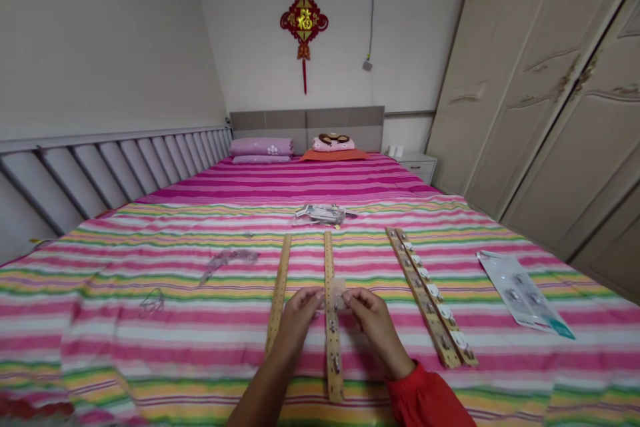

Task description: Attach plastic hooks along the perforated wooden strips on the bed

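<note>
Both my hands meet over the middle wooden strip (331, 320), which lies on the striped bedspread (150, 293) and carries a few small metal fittings. My left hand (299, 315) and my right hand (373, 320) pinch a small clear plastic packet (339, 293) between their fingertips. A bare wooden strip (278, 293) lies just to the left. To the right lies a pair of strips (430, 297) fitted with several white and metal clips.
A flat printed plastic bag (523, 293) lies at the right. A heap of small clear packets (320, 214) sits further up the bed; crumpled clear wrappers (227, 260) lie at the left. Pillows (261, 147) are at the headboard, wardrobe doors (550, 100) at the right.
</note>
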Tool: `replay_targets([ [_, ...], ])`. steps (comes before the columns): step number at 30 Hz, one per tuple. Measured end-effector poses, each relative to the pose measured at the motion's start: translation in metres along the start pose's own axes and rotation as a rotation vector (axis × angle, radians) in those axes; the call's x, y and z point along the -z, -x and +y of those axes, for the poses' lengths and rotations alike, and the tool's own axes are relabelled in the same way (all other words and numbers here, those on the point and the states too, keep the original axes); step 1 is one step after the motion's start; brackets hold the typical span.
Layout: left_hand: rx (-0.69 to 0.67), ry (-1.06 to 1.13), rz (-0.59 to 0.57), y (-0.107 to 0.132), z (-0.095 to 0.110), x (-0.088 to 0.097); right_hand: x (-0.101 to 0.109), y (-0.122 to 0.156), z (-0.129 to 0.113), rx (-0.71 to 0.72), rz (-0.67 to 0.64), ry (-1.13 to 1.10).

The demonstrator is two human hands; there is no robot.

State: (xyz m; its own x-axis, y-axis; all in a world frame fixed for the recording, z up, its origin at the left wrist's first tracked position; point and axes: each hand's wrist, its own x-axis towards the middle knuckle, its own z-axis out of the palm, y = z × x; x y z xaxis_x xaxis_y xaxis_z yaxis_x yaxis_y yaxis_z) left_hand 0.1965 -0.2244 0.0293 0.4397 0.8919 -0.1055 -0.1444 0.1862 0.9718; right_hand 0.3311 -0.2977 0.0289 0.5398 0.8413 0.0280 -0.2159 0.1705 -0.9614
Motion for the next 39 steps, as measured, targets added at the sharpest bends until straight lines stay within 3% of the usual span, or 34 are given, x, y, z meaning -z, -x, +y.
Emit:
replay_targets([
  [4, -0.064, -0.051, -0.029, -0.020, -0.007, 0.000, -0.001, -0.012, 0.022, -0.085, -0.015, -0.048],
  [15, -0.040, -0.119, 0.053, -0.066, -0.045, -0.003, 0.008, -0.047, 0.063, -0.099, 0.051, -0.054],
  [39, 0.007, -0.203, 0.134, -0.077, -0.070, 0.001, 0.014, -0.059, 0.093, -0.092, 0.111, 0.041],
])
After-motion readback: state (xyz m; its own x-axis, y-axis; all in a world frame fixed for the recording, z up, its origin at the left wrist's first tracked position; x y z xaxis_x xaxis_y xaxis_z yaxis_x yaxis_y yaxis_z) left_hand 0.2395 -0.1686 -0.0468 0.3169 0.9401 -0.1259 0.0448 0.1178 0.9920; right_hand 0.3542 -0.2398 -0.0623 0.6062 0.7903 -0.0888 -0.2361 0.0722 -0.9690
